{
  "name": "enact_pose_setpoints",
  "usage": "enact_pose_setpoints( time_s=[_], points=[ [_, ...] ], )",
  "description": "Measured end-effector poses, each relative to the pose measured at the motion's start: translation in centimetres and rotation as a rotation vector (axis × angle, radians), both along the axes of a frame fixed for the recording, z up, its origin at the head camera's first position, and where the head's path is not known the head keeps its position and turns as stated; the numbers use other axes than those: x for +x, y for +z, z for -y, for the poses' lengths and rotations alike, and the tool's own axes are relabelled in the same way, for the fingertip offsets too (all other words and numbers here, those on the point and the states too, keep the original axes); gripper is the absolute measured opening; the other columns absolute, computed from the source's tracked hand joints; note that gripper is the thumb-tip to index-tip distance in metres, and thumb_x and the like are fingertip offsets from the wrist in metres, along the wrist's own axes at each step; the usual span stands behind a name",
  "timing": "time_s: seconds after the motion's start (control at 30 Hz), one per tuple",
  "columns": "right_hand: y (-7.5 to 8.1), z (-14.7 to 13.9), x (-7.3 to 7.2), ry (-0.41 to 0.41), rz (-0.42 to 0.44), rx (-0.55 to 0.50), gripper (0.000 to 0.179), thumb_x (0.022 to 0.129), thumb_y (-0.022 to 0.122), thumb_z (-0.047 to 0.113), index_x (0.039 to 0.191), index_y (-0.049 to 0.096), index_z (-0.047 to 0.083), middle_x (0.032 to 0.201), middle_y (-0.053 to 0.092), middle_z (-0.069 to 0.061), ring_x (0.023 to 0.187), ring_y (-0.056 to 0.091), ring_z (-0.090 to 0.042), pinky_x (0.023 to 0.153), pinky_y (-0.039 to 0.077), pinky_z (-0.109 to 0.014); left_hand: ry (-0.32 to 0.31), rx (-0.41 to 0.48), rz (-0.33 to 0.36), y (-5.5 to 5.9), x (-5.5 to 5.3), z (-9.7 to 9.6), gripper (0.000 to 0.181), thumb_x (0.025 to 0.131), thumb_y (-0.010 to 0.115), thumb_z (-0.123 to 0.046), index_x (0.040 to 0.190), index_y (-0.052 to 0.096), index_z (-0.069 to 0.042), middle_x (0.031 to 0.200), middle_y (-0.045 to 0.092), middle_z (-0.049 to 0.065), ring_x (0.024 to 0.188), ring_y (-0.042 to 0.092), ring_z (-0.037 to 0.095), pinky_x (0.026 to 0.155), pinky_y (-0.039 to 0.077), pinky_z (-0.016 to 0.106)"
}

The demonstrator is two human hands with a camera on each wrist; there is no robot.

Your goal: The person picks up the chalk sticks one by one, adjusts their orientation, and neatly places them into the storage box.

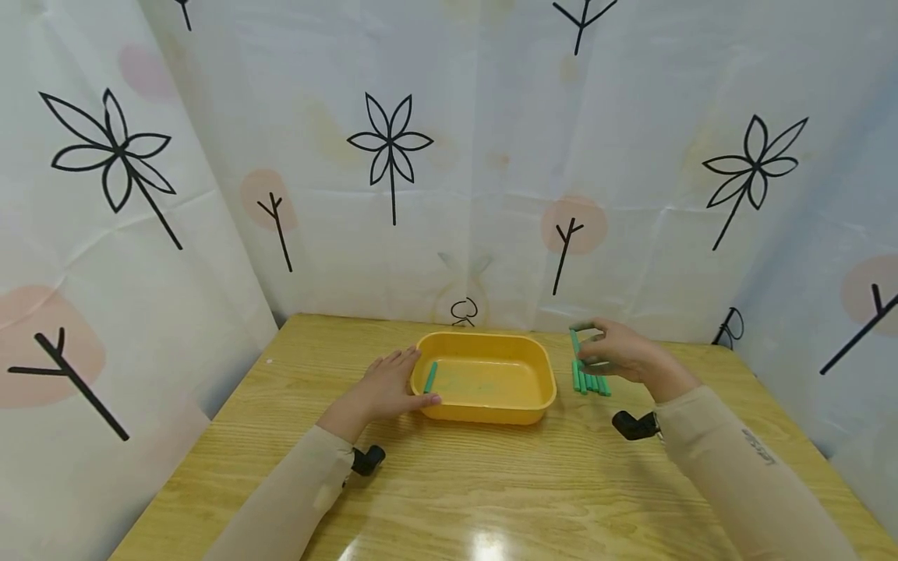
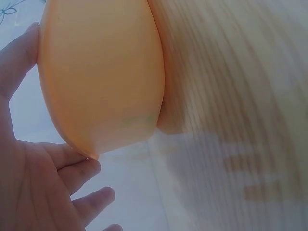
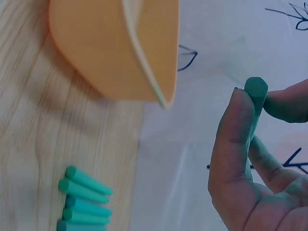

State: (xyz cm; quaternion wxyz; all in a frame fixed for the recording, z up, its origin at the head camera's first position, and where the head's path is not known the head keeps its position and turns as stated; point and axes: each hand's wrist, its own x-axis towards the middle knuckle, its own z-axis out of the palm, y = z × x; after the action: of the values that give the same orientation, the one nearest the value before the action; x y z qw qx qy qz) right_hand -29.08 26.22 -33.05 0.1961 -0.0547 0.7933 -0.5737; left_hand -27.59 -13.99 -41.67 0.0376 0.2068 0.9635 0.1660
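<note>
A yellow plastic tub (image 1: 484, 415) stands on the table, with one green chalk stick (image 1: 431, 377) leaning inside its left end. My left hand (image 1: 386, 389) spans that end, thumb and fingertips touching the rim, fingers spread and fairly straight. Right of the tub, my right hand (image 1: 620, 352) pinches another green chalk stick (image 3: 256, 91) between thumb and fingers, above the table. Its fingers (image 3: 236, 130) carry green dust. Beneath that hand, several green chalk sticks (image 1: 592, 382) lie side by side in a row; the hand partly covers them in the head view.
The wooden table (image 1: 449, 483) ends at a white patterned cloth (image 1: 477, 171) that hangs behind it and at both sides. A black wrist-worn device (image 1: 634, 425) sits at the right cuff, and another black device (image 1: 368, 460) at the left.
</note>
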Motion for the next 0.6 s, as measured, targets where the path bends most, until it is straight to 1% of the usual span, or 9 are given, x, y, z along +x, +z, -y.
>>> enact_pose_setpoints(
  time_s=[0.2,0.3,0.4,0.5,0.6],
  points=[
    [0.2,1.9,-0.3,0.002,0.005,-0.020,0.068,0.094,0.059,-0.003,0.152,0.023,-0.002,0.107,0.049,-0.019,0.080,0.060,-0.022,0.079,0.057,-0.035,-0.003,-0.012,-0.005,0.0,0.2,0.2,0.106,0.088,0.052,-0.076,0.159,0.021,-0.003,0.165,0.019,0.014,0.150,0.019,0.041,0.119,0.012,0.059],
    [0.2,2.9,-0.4,0.006,-0.002,-0.027,0.068,0.094,0.059,-0.004,0.152,0.024,-0.001,0.114,0.047,-0.023,0.082,0.059,-0.023,0.080,0.056,-0.036,-0.001,-0.021,-0.004,0.0,0.2,0.2,0.106,0.088,0.051,-0.076,0.159,0.021,-0.004,0.165,0.018,0.014,0.150,0.018,0.040,0.120,0.012,0.059],
    [0.5,3.9,-0.4,0.014,-0.005,-0.040,0.069,0.093,0.059,-0.004,0.152,0.024,-0.001,0.118,0.046,-0.025,0.083,0.058,-0.024,0.082,0.056,-0.038,-0.003,-0.012,-0.003,0.3,0.3,0.1,0.106,0.089,0.052,-0.075,0.159,0.021,-0.003,0.165,0.019,0.014,0.150,0.019,0.041,0.120,0.011,0.059],
    [0.6,5.0,-0.4,0.014,0.000,-0.056,0.068,0.093,0.060,-0.004,0.152,0.027,0.000,0.116,0.048,-0.022,0.083,0.059,-0.023,0.084,0.056,-0.039,-0.004,-0.006,-0.006,0.4,0.3,0.0,0.105,0.089,0.053,-0.074,0.159,0.022,-0.002,0.165,0.020,0.015,0.149,0.019,0.041,0.120,0.012,0.059],
    [0.3,6.0,-0.6,0.020,0.003,-0.067,0.067,0.093,0.060,-0.005,0.152,0.029,0.001,0.119,0.048,-0.022,0.082,0.060,-0.022,0.086,0.055,-0.041,-0.004,-0.004,-0.009,0.3,0.3,0.0,0.105,0.089,0.053,-0.074,0.159,0.023,-0.002,0.164,0.021,0.015,0.149,0.020,0.041,0.120,0.012,0.059]
  ],
)
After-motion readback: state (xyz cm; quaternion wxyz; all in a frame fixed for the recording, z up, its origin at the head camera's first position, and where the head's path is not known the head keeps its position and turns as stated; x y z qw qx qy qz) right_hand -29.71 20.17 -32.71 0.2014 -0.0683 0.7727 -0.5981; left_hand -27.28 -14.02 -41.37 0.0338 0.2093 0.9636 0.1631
